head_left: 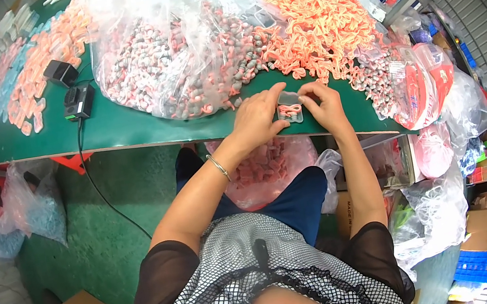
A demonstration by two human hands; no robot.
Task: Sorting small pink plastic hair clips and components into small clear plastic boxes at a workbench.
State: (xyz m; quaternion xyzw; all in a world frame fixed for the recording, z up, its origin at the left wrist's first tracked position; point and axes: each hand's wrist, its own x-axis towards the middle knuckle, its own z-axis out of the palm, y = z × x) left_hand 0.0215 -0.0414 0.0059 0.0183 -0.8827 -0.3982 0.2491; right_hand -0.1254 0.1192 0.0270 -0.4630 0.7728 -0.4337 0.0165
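Nearest, the black-and-white checked top (266, 248) is filling the foreground. Past it, on the green table (153, 131), a small clear plastic case (292, 121) is lying open at the front edge, a coiled pink-and-white cord (289, 109) sitting inside! The left hand (255, 116) is framing it, thumb and forefinger wide apart; the right hand (323, 103) is curling half closed beside the lid (290, 97), and whether it's pinching, I can't tell. The case is looking light, stiff and slick, its lid probably crackable; the side walls are offering the safest hold. Farther back, orange cords (325, 22) are lying heaped.
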